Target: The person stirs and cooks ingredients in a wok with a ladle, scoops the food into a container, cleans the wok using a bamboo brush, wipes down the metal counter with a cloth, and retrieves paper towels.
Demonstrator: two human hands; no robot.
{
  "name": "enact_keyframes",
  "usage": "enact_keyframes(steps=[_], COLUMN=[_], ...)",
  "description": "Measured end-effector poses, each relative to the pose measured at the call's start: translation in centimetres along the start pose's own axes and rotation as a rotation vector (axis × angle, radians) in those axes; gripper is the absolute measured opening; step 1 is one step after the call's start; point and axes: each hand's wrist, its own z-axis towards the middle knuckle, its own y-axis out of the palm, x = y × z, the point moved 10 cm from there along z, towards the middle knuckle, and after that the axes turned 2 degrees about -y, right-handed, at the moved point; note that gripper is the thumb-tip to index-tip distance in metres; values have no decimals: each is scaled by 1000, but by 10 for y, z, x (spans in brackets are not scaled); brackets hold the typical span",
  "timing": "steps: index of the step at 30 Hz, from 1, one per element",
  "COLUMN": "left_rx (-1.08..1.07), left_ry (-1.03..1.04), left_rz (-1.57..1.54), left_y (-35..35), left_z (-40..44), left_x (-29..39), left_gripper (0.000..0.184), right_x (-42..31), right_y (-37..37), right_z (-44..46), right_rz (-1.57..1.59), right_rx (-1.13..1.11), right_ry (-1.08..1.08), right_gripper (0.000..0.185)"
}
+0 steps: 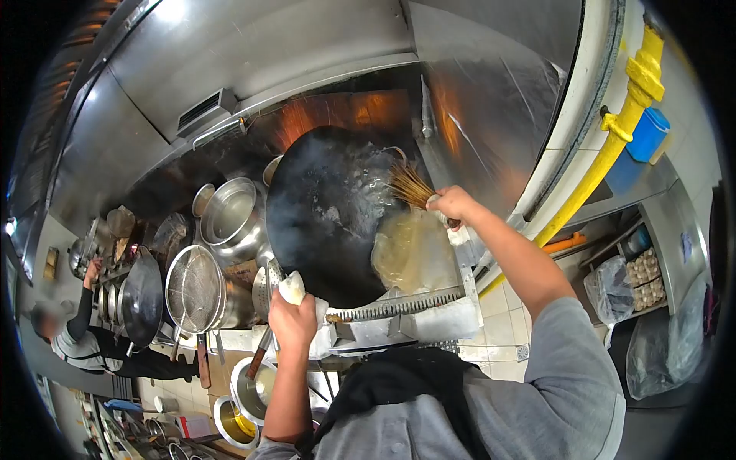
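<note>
A large black wok [322, 230] stands tilted to the right on the range, with steam over it. Cloudy water [414, 249] runs over its right rim onto the stove top. My right hand [454, 205] is closed round a bamboo wok brush [411, 185], whose bristles lie at the wok's right edge among splashing water. At the wok's near left rim, my left hand [294, 320] is closed on a folded white cloth [292, 288]. The cloth lies against the rim; whether the fingers also grip the wok through it is hidden.
Left of the wok are a steel bowl [230, 211], a round mesh strainer [195, 285] and a second wok [142, 299]. Pots [253, 389] stand below the counter. Another person [84, 337] works at far left. A yellow pipe [606, 169] and egg trays [642, 280] are on the right.
</note>
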Motion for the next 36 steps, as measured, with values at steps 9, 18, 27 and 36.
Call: enact_keyframes(steps=[9,18,27,36], left_rx=[-27,-78,-39,-55], left_ry=[400,-13,-682,-884], left_rz=[197,-205,-598,-949], left_y=[-11,13,119,142], left_z=[-40,5,-49,-171], left_x=[-21,-86,-152,-120], left_gripper=[63,29,31,23], right_x=[115,77,101,295], right_y=[52,25,66,326], right_z=[-48,-74,-168,-150], right_rz=[262,314,-483,-651], right_rx=[310,404,338,-698], right_ry=[-231,-335,-468,-820], right_gripper=[65,53,58,39])
